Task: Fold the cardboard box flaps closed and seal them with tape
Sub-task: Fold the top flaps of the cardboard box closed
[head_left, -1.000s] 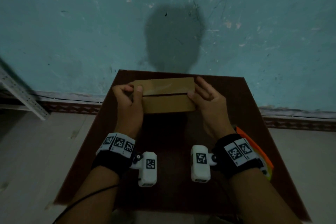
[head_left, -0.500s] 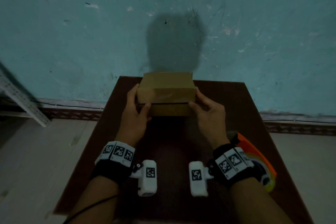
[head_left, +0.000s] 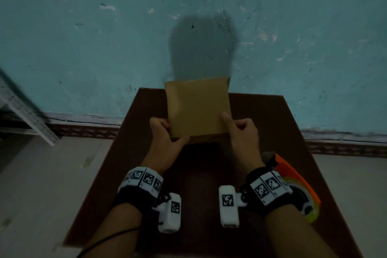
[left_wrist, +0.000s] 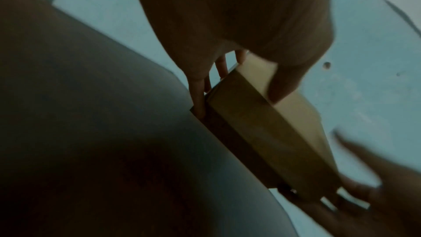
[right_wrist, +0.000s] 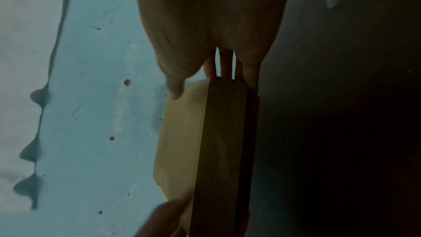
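- I hold the cardboard box (head_left: pixel 198 109) between both hands, tipped up on its near edge over the bench (head_left: pixel 272 123), with a broad plain face turned toward me.
- Left hand (head_left: pixel 165 138): fingers curled round the box's left side, thumb pressed under the near lower edge. Right hand (head_left: pixel 240 132): thumb flat on the broad face, fingers wrapped behind the right side. Both grip firmly.
- My reading: gripping at two sides keeps the box from slipping while I rotate it to bring a flap seam to a workable side.
- Tape dispenser (head_left: pixel 301 190) lies just behind my right wrist, well back of the fingers, not yet picked up.
- Against a second ago: the seamed face pointed at me and lay low; now the box stands taller with an unbroken face showing.
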`<action>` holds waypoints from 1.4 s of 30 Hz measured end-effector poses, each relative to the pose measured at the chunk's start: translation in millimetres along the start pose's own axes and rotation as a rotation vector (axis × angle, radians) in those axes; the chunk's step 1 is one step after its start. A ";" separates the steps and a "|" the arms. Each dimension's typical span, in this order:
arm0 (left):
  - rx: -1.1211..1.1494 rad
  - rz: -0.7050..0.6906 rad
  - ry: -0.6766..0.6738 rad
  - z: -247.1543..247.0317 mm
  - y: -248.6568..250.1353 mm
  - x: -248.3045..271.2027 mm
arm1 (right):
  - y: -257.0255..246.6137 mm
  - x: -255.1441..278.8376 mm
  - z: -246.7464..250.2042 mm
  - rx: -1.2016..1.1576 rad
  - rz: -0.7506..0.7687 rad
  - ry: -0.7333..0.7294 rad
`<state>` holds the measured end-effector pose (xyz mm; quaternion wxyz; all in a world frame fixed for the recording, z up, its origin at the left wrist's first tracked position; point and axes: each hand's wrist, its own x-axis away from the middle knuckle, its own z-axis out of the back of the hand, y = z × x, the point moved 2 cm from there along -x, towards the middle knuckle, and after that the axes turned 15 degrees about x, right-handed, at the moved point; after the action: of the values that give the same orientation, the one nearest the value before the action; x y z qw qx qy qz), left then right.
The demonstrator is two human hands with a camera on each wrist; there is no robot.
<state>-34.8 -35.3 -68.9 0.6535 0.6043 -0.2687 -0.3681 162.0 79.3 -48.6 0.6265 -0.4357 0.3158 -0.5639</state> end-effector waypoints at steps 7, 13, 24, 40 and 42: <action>-0.053 0.252 -0.068 3.3 -12.2 -3.4 | 21.6 -7.4 -3.2 0.020 -0.092 -0.215; -0.303 0.210 -0.191 5.9 -12.1 -7.3 | 32.0 -12.8 -6.9 0.352 0.084 -0.343; -0.254 0.016 -0.175 1.3 -4.5 -2.6 | 27.3 -6.9 -5.4 0.328 0.168 -0.286; -0.031 -0.070 0.106 12.4 18.7 -7.7 | 8.7 -2.1 0.8 0.182 0.283 -0.095; -0.014 -0.063 0.092 9.9 21.2 -6.6 | 8.9 -5.3 -0.2 0.222 0.297 -0.077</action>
<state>-43.2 -35.8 -46.1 0.6576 0.6240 -0.2167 -0.3623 164.7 84.3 -57.2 0.7587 -0.3336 0.2884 -0.4794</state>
